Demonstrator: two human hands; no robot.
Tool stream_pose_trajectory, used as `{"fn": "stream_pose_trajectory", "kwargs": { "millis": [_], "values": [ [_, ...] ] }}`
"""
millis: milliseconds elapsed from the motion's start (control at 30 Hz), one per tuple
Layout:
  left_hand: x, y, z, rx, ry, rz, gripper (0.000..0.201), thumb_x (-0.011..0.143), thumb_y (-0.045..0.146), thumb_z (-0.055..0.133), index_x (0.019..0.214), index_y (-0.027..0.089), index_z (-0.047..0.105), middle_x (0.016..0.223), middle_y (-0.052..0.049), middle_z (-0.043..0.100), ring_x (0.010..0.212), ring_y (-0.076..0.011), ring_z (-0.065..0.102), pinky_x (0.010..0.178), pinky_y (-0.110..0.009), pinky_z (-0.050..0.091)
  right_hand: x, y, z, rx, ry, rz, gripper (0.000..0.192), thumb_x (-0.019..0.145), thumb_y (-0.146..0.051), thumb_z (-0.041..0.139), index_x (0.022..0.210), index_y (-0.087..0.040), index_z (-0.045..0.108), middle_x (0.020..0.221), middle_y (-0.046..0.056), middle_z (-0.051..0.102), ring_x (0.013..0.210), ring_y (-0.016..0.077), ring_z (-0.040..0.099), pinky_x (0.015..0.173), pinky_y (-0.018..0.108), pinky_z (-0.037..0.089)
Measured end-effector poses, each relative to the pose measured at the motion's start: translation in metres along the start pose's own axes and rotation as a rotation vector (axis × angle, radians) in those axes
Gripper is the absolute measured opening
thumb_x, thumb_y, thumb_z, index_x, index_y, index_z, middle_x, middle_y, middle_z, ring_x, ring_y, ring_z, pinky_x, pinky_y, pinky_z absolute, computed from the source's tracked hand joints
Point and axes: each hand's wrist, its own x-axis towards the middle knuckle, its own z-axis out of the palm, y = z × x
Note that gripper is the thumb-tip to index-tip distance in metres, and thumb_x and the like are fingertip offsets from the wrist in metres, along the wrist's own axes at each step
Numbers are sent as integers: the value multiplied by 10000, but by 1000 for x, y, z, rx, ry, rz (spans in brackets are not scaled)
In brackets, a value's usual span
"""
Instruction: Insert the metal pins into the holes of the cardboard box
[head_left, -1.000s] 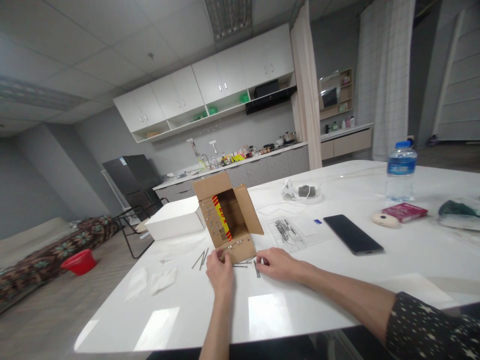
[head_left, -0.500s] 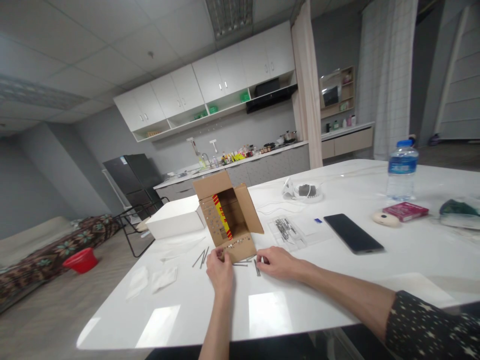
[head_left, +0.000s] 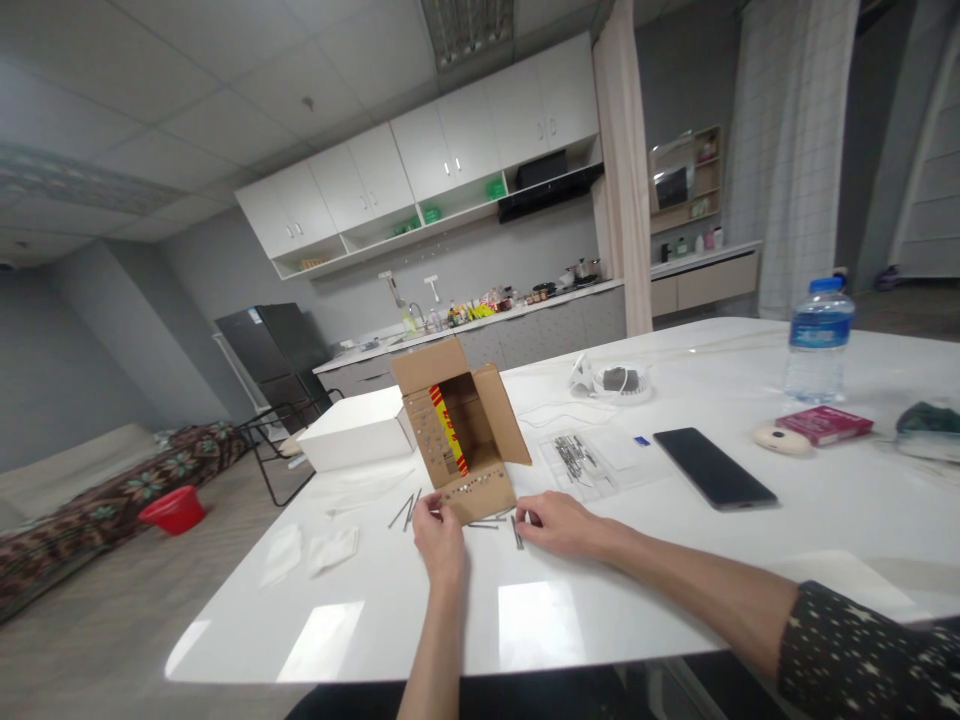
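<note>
An open cardboard box (head_left: 424, 435) with a yellow and red strip tilts on the white table, its front flap (head_left: 480, 492) lowered toward me. Many tiny pale bits dot the flap and the box's side. My left hand (head_left: 441, 540) is at the flap's left corner, fingers curled together; whatever is between them is hidden. Right of the flap, my right hand (head_left: 559, 524) rests with thumb and forefinger curled into a pinch, its tips beside a thin metal nail (head_left: 517, 533). More nails (head_left: 405, 510) lie left of my left hand, and others lie just below the flap.
A clear plastic case (head_left: 577, 462) of metal pieces lies behind my right hand. Rightward are a black phone (head_left: 712, 468), a beige mouse-like object (head_left: 781, 439), a magenta box (head_left: 829, 425) and a water bottle (head_left: 819, 345). Leftward are a white box (head_left: 356, 430) and tissues (head_left: 334, 549).
The view has shifted slightly, moving the scene a little to the right. Both hands keep nearly the same place and pose beside the flap.
</note>
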Motion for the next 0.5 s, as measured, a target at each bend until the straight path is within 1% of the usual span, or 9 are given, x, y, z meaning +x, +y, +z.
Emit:
{"fn": "stream_pose_trajectory", "kwargs": {
  "millis": [133, 300, 500],
  "values": [
    [0, -1, -1, -44, 26, -7, 176, 788, 193, 486, 942, 186, 568, 917, -50, 633, 802, -179, 583, 784, -335, 470, 0, 2, 3, -7, -2, -4, 225, 840, -316, 522, 913, -224, 714, 759, 11, 694, 688, 157, 583, 614, 251, 321],
    [-1, 0, -1, -64, 9, -25, 166, 798, 204, 494, 949, 182, 558, 931, -54, 628, 826, -179, 576, 803, -332, 470, 0, 2, 6, -12, 1, -20, 213, 836, -305, 516, 897, -234, 708, 769, 8, 703, 708, 165, 597, 626, 256, 319],
    [-3, 0, 0, -41, 4, 23, 173, 803, 201, 475, 946, 178, 569, 911, -52, 623, 827, -179, 581, 806, -334, 471, -3, -1, 7, -49, 2, -31, 192, 856, -271, 490, 913, -232, 668, 784, 10, 709, 725, 181, 613, 634, 273, 311]
  ]
}}
